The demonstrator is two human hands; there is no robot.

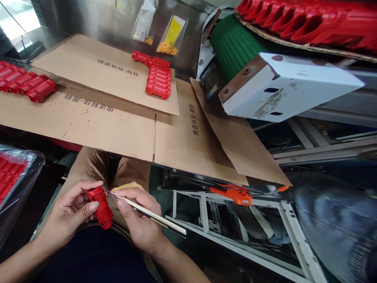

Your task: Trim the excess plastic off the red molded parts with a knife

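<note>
Above my lap, my left hand (73, 210) is closed around a short red plastic tube-shaped part (101, 210), thumb and fingers on its sides. My right hand (143, 220) grips a slim tool with a cream handle (165, 221) and a thin metal tip. That tip meets the upper edge of the red part, though I cannot tell whether it touches. Something yellow (126, 186) shows along my right index finger; its kind is unclear. More red parts (159, 80) lie grouped on a cardboard sheet on the bench, and another row (28, 83) sits at the left.
Cardboard (118, 125) covers the bench. Small bags with yellow bits (172, 37) lie at the back. A green conveyor belt (235, 43) with a white metal end is right, near stacked red parts (318, 23). An orange-handled tool (232, 193) hangs below; a plastic-lined box (17, 173) stands left.
</note>
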